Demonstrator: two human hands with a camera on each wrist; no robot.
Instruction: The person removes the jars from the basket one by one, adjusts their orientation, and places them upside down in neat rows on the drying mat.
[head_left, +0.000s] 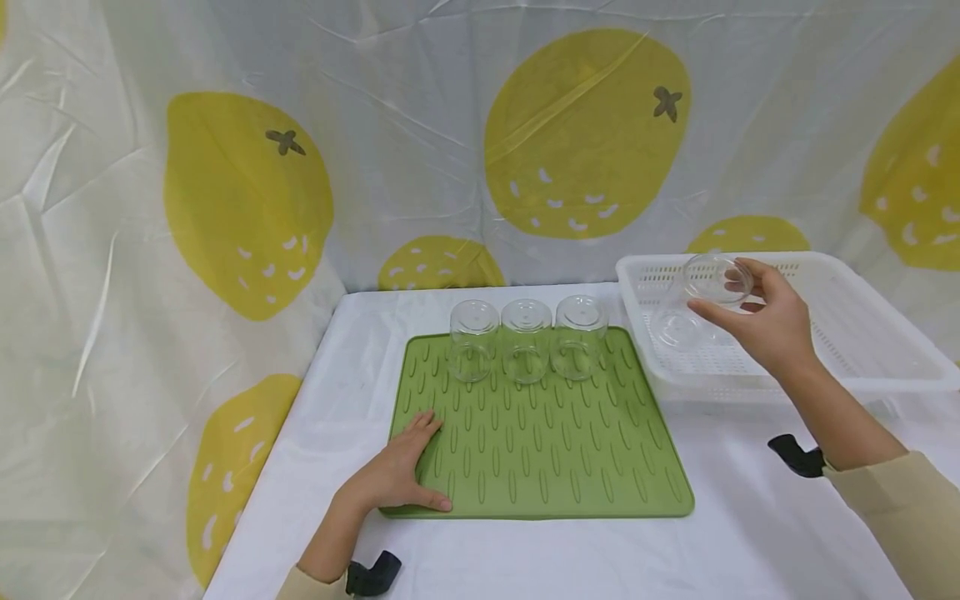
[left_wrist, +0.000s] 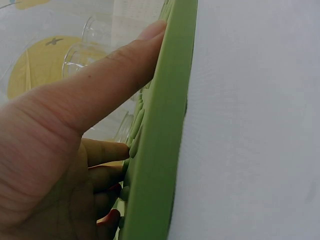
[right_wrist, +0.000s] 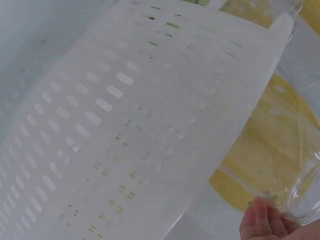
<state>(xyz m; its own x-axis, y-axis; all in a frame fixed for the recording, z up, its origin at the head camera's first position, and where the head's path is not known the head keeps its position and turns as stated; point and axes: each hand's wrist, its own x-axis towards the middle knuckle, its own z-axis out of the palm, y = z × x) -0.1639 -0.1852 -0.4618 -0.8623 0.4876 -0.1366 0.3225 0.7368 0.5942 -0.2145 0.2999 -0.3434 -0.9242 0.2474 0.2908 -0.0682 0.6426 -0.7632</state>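
My right hand (head_left: 772, 321) grips a clear glass cup (head_left: 716, 282) over the left part of the white basket (head_left: 862, 367). The thumb and fingers lie on either side of the cup, which is tilted. In the right wrist view, fingertips (right_wrist: 265, 220) sit beside the cup (right_wrist: 306, 192), partly cut off by the frame. My left hand (head_left: 397, 467) rests on the front left corner of the green ridged mat (head_left: 555, 450), fingers spread. Its thumb (left_wrist: 120, 75) lies along the mat's edge in the left wrist view. Three clear glass cups (head_left: 527, 342) stand in a row on the mat's far part, seemingly upside down.
The slotted basket wall (right_wrist: 120, 115) fills much of the right wrist view. A white cloth (head_left: 727, 517) covers the table, and a lemon-print curtain (head_left: 420, 125) hangs behind. The basket stands just right of the mat.
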